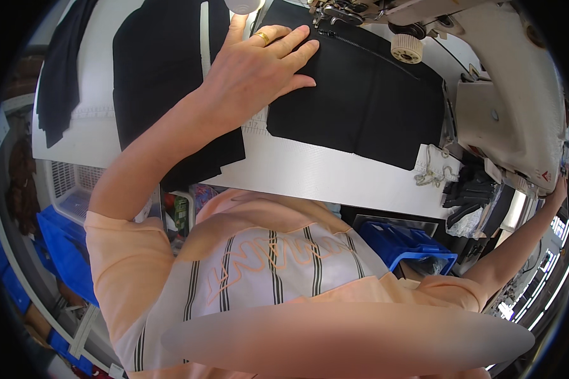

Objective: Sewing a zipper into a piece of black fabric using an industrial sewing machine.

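My left hand (265, 60), with a gold-coloured ring on one finger, lies with its fingers spread at the upper left edge of a black fabric panel (367, 107). A dark zipper (367, 49) runs slantwise along the panel's upper part. Its left end reaches close to the presser foot (316, 19) of a white sewing machine (518, 76). Out at the far right, my right hand (561, 189) is at the end of the machine. Most of that hand is hidden, and its fingers do not show.
More black fabric pieces (152, 69) lie left on the white table (297, 174). White cord (433, 170) and black items (469, 194) sit at the right. Below the table are a blue bin (398, 243) and a white basket (76, 186). A round lamp (243, 5) shines at the top.
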`<state>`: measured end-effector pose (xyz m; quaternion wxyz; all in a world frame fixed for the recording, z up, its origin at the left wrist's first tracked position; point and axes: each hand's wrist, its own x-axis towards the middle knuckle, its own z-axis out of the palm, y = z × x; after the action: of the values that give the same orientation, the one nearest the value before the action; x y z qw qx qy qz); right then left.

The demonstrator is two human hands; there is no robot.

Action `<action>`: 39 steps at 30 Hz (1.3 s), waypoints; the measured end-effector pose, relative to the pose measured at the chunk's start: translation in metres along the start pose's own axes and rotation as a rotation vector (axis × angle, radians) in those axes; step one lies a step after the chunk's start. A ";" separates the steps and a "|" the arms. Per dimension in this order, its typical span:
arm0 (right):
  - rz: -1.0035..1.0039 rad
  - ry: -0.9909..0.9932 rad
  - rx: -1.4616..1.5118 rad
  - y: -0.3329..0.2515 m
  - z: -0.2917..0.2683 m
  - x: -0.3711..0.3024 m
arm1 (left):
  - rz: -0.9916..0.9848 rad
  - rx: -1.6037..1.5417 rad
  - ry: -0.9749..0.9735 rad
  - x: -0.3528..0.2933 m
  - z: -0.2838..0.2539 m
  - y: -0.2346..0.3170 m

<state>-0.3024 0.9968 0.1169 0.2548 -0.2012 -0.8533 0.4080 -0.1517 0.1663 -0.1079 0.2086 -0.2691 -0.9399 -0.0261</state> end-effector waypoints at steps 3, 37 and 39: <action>0.022 -0.015 0.019 0.022 0.006 -0.003 | 0.008 0.023 -0.023 0.003 -0.004 0.002; 0.106 0.026 0.069 0.006 -0.008 0.012 | -0.011 -0.060 0.016 0.000 0.004 -0.005; 0.116 0.017 0.086 0.014 0.000 0.016 | -0.014 -0.050 0.010 0.001 0.003 -0.004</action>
<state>-0.3132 1.0138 0.1102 0.2465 -0.2428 -0.8195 0.4568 -0.1553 0.1639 -0.1103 0.2062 -0.2672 -0.9399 -0.0522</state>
